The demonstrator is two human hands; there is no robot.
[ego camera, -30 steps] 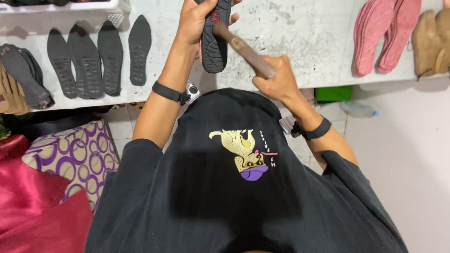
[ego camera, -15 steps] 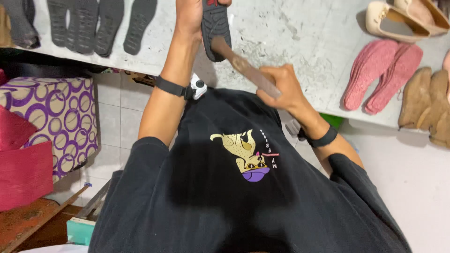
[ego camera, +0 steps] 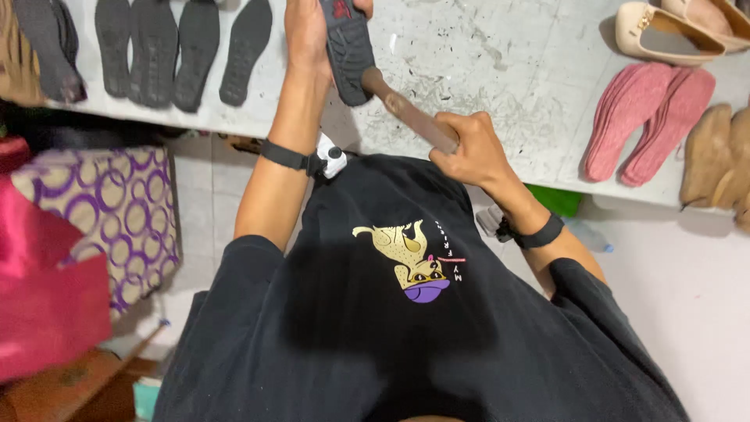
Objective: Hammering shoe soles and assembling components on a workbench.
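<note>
Head view: left hand (ego camera: 308, 31) gripping half-cropped black sole (ego camera: 348, 51), right hand (ego camera: 469, 148) fisted around hammer (ego camera: 406, 109), head hidden.

Grey worktop (ego camera: 508, 94), scratched and worn. 4 dark flat soles (ego camera: 183, 47) in row at top left, side by side. 2 pink insoles (ego camera: 648, 121) lie together at right. Cream shoe (ego camera: 664, 35) above them, near top edge. Brown fuzzy shoes (ego camera: 715, 156) at far right edge. Purple box with ring pattern (ego camera: 105, 211) below worktop, left. Pink cloth (ego camera: 47, 305) just beside box. Green thing (ego camera: 556, 200) under worktop edge, partly hidden.
</note>
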